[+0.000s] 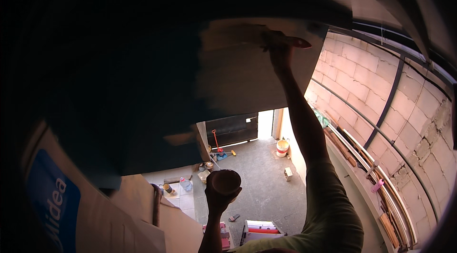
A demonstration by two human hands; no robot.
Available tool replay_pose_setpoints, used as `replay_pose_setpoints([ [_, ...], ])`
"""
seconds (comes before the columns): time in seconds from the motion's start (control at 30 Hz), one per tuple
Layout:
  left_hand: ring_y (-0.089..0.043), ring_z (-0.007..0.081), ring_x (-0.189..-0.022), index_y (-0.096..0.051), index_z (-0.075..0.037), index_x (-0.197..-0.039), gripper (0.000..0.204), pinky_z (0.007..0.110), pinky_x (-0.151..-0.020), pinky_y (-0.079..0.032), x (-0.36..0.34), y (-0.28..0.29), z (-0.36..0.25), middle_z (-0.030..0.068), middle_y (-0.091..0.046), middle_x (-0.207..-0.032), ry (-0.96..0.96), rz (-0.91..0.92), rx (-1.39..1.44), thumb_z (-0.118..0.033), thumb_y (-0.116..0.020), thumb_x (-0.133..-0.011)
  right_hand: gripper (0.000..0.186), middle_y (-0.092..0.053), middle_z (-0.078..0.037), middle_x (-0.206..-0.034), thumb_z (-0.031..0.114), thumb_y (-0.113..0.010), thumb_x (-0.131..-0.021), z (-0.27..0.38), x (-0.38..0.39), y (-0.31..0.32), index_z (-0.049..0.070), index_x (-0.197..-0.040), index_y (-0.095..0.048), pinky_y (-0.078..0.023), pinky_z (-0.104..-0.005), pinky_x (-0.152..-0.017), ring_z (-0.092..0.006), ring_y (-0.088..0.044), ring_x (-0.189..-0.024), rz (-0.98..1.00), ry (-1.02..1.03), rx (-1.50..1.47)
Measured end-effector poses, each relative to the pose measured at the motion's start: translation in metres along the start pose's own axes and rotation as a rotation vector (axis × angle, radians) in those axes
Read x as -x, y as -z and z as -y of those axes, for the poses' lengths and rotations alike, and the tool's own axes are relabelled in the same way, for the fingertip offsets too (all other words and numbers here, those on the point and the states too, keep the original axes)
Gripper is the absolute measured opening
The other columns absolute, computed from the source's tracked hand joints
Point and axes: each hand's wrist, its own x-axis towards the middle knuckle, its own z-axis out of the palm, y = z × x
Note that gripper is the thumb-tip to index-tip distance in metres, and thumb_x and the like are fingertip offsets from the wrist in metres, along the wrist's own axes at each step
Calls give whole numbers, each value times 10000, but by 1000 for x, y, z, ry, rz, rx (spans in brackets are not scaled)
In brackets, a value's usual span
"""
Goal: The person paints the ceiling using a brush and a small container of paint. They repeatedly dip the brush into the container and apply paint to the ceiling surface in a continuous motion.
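The fingers of a person's right hand (280,52) pinch a paintbrush (300,42) high up at a broad panel (238,81), the red handle end poking out to the right; deep shadow hides the bristles and how each finger lies. The panel is pale around the brush and dark blue to the left, with a ragged border between the tones. Lower down, the fingers of the left hand (219,200) wrap the side of a round tub (225,182), its contents too dim to make out.

The step in hand looks to be brushing a coat along the panel's upper part, though which tone is fresh cannot be told. The next stroke seems to call for a steady wrist, even pressure and a level tub within reach for reloading.

Far below, a white bucket (282,146) stands on a grey floor (266,181) near a bright doorway (265,125), with a clear bottle (185,185) on tiles to the left. At right, long pipes (404,219) lie alongside a block wall (364,67); at near left, a pale surface carries a blue patch (47,181).
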Motion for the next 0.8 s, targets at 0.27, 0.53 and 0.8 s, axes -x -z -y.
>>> replay_pose_setpoints([
  [0.27,-625,227,-1032,-512,-49,-1198,784,371,-906,-510,-2,-13,-5,104,-628,-1121,70,39,84,-117,-919,-532,184,-668,-86,-756,131,-637,-914,-33,-30,200,-36,-987,-662,-455,-248,-534,-124,-605,-604,-120,-57,347],
  [0.53,-626,223,-1031,-508,-49,-1200,793,372,-902,-513,0,-12,-2,103,-626,-1124,68,-4,43,-118,-923,-528,241,-637,-134,-958,132,-612,-928,16,12,79,-52,-1084,-610,-578,-326,-631,-196,-659,-774,-106,-56,-194],
  [0.8,-599,226,-1054,-507,-54,-1203,804,374,-919,-494,5,1,1,98,-602,-1134,88,-45,33,-94,-919,-514,313,-580,-128,-1127,56,-631,-881,31,33,-82,-30,-1171,-551,-617,-347,-687,-218,-619,-972,-28,-117,-570],
])
